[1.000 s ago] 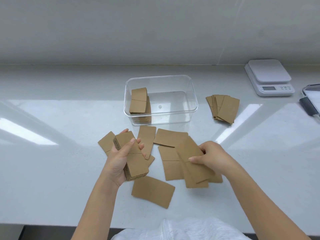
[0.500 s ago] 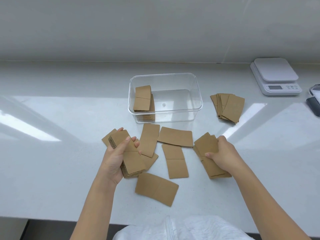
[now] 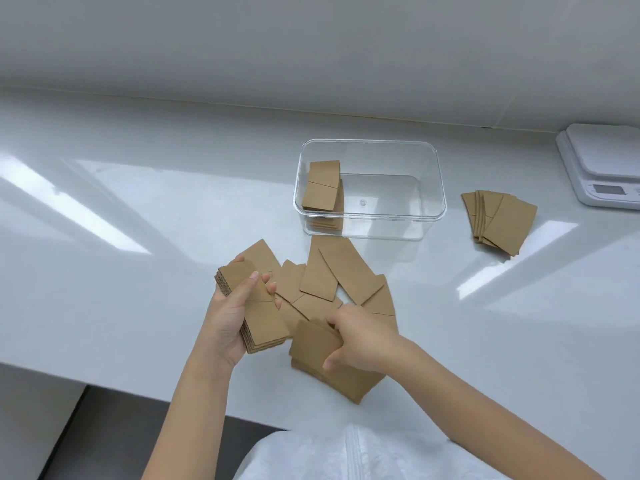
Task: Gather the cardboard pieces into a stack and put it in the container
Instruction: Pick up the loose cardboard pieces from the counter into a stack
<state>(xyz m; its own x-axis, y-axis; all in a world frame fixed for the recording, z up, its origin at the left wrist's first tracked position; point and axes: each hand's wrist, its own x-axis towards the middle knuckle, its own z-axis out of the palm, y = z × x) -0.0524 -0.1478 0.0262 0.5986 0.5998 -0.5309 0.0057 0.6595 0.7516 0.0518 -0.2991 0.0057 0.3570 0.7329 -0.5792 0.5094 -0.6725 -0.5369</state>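
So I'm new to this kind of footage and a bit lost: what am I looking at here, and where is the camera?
The camera sits on a person's head, looking down at their own bare hands over a white counter. The left hand holds a stack of cardboard pieces. The right hand grips a few more pieces. Loose pieces lie between them. Behind stands a clear container already holding a stack, with another fanned pile and a kitchen scale to its right.

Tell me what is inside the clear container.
The container holds one stack of cardboard pieces against its left wall; the rest of its floor is bare. How many pieces lie under the top one cannot be counted.
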